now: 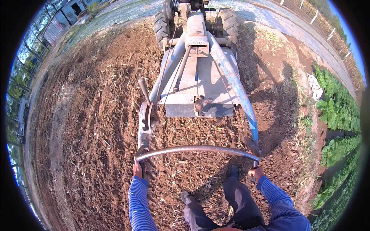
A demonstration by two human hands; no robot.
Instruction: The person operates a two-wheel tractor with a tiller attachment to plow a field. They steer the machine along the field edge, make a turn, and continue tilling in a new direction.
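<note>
A walk-behind tractor (197,26) with a rotary tiller hood (202,78) behind its wheels stands ahead of me on turned soil. My left hand (137,169) is wrapped around the end of the left handlebar (143,138). On the other side, my right hand (256,172) grips the dark right handle grip (253,178), below the worn blue handlebar (241,96). A curved metal crossbar (199,148) joins the two bars just beyond my hands. A lever (143,89) rises from a slotted bracket (145,118) on the left bar. The tiller's blades are hidden under the hood.
Loose brown soil (86,138) with straw bits spreads left and underfoot. Rows of leafy green plants (338,109) run along the right edge, with a pale cloth or bag (315,86) beside them. Lugged tires (229,24) flank the machine. A shed (59,24) stands far left.
</note>
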